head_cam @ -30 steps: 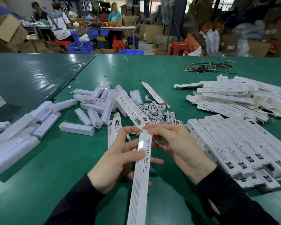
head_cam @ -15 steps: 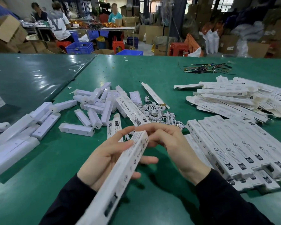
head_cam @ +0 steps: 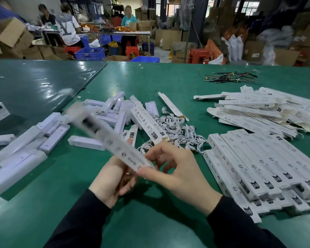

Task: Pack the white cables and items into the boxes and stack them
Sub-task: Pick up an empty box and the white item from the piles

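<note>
A long white printed box [head_cam: 115,142], blurred by motion, slants from the upper left down to my hands above the green table [head_cam: 150,221]. My left hand [head_cam: 113,181] grips it from below near its lower end. My right hand [head_cam: 174,169] pinches that same end with thumb and fingertips. Behind the hands lies a tangle of white cables [head_cam: 175,129]. Closed boxes lie side by side in a stacked row [head_cam: 263,169] at the right. Short white lamp bars [head_cam: 111,113] are scattered behind and to the left.
Flat, unfilled box sleeves are heaped [head_cam: 268,110] at the far right. Dark wire scraps [head_cam: 229,77] lie near the table's far edge. More white bars [head_cam: 21,151] sit at the left. People work at a table [head_cam: 97,33] in the background among cardboard cartons.
The box has swung round in my hands: its long end, which pointed toward me, now points up and to the left. My right hand has shifted to its lower end.
</note>
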Demonstrator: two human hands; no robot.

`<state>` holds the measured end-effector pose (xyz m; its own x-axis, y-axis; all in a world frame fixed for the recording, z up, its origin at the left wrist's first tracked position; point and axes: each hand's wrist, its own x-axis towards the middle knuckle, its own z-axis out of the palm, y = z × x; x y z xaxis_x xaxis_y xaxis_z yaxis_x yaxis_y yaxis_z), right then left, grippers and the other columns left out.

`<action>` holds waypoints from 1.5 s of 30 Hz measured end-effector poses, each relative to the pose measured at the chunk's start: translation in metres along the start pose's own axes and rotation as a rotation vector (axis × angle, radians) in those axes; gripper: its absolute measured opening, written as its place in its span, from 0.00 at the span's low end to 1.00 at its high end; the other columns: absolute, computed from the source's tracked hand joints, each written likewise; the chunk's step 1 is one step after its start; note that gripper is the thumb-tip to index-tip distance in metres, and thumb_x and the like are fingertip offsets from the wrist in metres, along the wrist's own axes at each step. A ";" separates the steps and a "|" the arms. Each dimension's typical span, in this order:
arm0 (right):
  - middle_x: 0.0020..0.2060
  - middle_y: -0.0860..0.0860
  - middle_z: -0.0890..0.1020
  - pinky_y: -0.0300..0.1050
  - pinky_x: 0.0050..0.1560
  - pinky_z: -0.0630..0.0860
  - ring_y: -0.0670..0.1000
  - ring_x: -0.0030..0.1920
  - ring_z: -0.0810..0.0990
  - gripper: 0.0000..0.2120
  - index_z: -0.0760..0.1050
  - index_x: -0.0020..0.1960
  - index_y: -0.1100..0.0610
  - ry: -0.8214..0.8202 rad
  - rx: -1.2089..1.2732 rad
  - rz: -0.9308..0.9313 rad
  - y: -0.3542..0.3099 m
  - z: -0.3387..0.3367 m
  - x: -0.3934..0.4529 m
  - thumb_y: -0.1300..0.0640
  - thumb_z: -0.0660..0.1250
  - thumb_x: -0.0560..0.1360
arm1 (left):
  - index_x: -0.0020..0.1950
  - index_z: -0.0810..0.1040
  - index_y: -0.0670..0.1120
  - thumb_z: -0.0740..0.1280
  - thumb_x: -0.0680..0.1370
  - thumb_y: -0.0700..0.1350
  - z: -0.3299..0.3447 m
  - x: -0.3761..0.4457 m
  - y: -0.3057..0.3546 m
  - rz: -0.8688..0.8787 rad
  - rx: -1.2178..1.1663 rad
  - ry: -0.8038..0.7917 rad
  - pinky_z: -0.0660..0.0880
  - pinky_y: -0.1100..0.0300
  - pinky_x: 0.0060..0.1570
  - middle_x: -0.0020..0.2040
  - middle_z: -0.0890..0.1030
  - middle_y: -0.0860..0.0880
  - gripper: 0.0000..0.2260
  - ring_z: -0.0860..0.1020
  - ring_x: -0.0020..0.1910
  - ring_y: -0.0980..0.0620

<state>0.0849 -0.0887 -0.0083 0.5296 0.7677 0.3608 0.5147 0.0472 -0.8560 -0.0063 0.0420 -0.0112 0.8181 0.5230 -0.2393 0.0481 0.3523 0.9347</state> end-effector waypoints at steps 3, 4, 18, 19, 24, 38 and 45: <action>0.35 0.45 0.83 0.39 0.33 0.74 0.47 0.32 0.79 0.05 0.79 0.48 0.48 0.019 0.190 0.102 0.000 0.003 0.002 0.54 0.72 0.74 | 0.45 0.78 0.38 0.52 0.83 0.51 0.002 0.003 -0.001 0.030 0.173 0.044 0.51 0.71 0.16 0.20 0.66 0.47 0.22 0.57 0.13 0.56; 0.32 0.44 0.81 0.39 0.33 0.75 0.47 0.32 0.80 0.04 0.78 0.50 0.48 0.009 0.257 0.145 0.000 0.002 0.003 0.55 0.70 0.76 | 0.47 0.81 0.39 0.55 0.83 0.51 0.003 0.003 0.000 0.074 0.163 0.074 0.52 0.71 0.17 0.21 0.67 0.47 0.21 0.57 0.14 0.56; 0.32 0.54 0.83 0.38 0.32 0.76 0.50 0.29 0.79 0.09 0.75 0.55 0.56 -0.116 0.466 0.451 0.007 0.000 0.006 0.60 0.57 0.83 | 0.70 0.71 0.39 0.61 0.71 0.27 -0.073 0.048 0.013 0.419 1.202 0.546 0.59 0.45 0.71 0.70 0.71 0.39 0.27 0.62 0.72 0.40; 0.32 0.54 0.83 0.38 0.32 0.76 0.50 0.29 0.79 0.08 0.75 0.54 0.55 -0.108 0.460 0.446 0.008 0.000 0.006 0.60 0.57 0.83 | 0.72 0.70 0.40 0.62 0.71 0.29 -0.079 0.051 0.011 0.327 1.299 0.529 0.56 0.40 0.72 0.71 0.70 0.40 0.28 0.59 0.74 0.40; 0.32 0.56 0.82 0.40 0.31 0.76 0.52 0.29 0.79 0.07 0.75 0.52 0.54 0.008 0.463 0.438 0.009 -0.002 0.008 0.60 0.58 0.82 | 0.61 0.79 0.45 0.67 0.77 0.42 -0.092 0.055 0.017 0.300 1.551 0.572 0.62 0.39 0.67 0.56 0.77 0.43 0.12 0.70 0.61 0.40; 0.35 0.53 0.75 0.46 0.35 0.80 0.52 0.35 0.75 0.17 0.70 0.57 0.47 -0.232 0.484 0.376 -0.001 0.003 0.002 0.60 0.68 0.72 | 0.69 0.73 0.41 0.65 0.73 0.50 -0.010 0.005 0.028 0.016 -0.445 -0.188 0.80 0.46 0.53 0.63 0.79 0.39 0.26 0.81 0.58 0.44; 0.53 0.41 0.74 0.29 0.50 0.67 0.43 0.56 0.74 0.14 0.77 0.49 0.45 0.133 -0.117 0.054 -0.009 -0.006 0.001 0.41 0.71 0.65 | 0.61 0.81 0.43 0.71 0.69 0.53 0.002 0.004 0.015 -0.003 -0.395 -0.200 0.80 0.55 0.46 0.56 0.78 0.40 0.24 0.79 0.48 0.48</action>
<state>0.0850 -0.0922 0.0017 0.6395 0.6752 0.3677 0.5537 -0.0726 -0.8296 -0.0006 0.0479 0.0026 0.9148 0.3752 -0.1497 -0.1408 0.6435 0.7524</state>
